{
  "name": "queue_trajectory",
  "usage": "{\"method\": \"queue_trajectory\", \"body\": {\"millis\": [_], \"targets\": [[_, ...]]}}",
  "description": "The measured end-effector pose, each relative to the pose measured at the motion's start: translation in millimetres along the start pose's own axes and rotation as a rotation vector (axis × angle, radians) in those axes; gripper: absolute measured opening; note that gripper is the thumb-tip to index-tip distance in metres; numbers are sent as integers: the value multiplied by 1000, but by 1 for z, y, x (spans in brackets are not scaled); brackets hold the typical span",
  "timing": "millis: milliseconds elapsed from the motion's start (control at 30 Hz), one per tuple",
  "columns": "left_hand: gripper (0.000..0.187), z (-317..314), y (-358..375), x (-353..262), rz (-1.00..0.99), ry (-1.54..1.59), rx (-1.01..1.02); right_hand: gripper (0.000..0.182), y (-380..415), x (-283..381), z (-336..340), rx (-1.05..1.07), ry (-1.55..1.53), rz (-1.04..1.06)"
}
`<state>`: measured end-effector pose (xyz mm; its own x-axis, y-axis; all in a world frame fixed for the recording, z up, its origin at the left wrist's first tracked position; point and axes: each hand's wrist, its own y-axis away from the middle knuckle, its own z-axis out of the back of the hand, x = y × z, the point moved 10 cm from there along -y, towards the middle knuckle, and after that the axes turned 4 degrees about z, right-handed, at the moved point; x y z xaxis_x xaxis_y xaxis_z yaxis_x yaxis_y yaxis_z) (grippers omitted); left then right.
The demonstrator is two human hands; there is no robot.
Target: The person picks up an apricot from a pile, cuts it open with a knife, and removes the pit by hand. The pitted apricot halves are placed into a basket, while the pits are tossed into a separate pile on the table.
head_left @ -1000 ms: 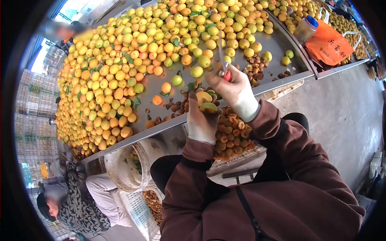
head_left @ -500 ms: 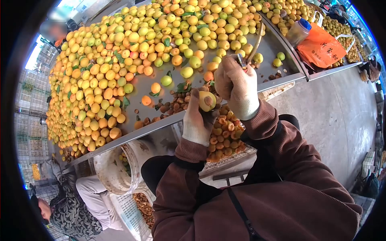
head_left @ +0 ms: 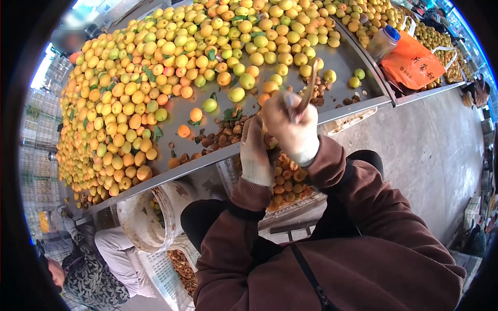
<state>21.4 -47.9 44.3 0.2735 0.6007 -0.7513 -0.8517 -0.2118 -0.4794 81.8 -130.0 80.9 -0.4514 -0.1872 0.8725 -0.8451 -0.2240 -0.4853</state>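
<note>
My left hand (head_left: 255, 150), in a pale glove, is closed around a cut apricot (head_left: 270, 140), which is mostly hidden behind the fingers. Pressed close beside it is my gloved right hand (head_left: 290, 127), blurred by motion and wrapped round a curved tool with a brown, wooden-looking handle (head_left: 310, 85) that sticks up out of the fist. The tool's working end cannot be made out. Brown apricot pits (head_left: 224, 136) lie along the metal table's edge near my hands. Below them, a crate holds halved apricots (head_left: 287, 179).
A large heap of whole apricots (head_left: 135, 93) covers much of the metal table (head_left: 179, 106). To the right are an orange bag (head_left: 415, 63) and a blue-lidded jar (head_left: 383, 42). A white bucket (head_left: 148, 217) and a crate (head_left: 163, 277) stand lower left, beside a seated person (head_left: 93, 274).
My right hand has come down and left against my left hand, turning the tool upright. The cut apricot, with its pit showing before, is now largely covered.
</note>
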Motion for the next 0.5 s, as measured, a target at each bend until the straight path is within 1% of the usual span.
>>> {"method": "queue_trajectory", "body": {"millis": [67,100,133,167,200,233,267,300,333,367,400,467,500], "targets": [[45,-14,9,34,566,447,118,10,-1,-34,8,-159,-610,-356],[49,-3,0,14,244,214,76,18,-12,-39,5,-168,-832,-340],[49,-8,2,25,254,215,72,28,-16,-31,4,-112,-784,-380],[33,-13,1,37,279,271,60,31,-16,-37,6,-147,-784,-412],[28,-17,3,46,304,326,49,34,-15,-43,8,-182,-783,-443],[35,-21,5,44,570,622,84,34,-16,-49,9,-176,-780,-451],[35,-21,3,41,574,623,78,35,-15,-62,11,-221,-831,-486],[32,-28,9,52,740,841,36,35,-12,-73,12,-270,-881,-522],[30,-35,17,58,904,1058,-10,35,-10,-79,12,-267,-881,-529],[29,-31,15,53,874,1022,0,34,-9,-86,13,-299,-884,-551],[29,-33,19,61,874,1022,-8,34,-7,-93,14,-333,-888,-573],[28,-13,3,52,521,544,-8,33,-4,-100,14,-358,-895,-597],[28,-15,6,55,520,543,-10,34,-3,-103,16,-374,-888,-599]]}}
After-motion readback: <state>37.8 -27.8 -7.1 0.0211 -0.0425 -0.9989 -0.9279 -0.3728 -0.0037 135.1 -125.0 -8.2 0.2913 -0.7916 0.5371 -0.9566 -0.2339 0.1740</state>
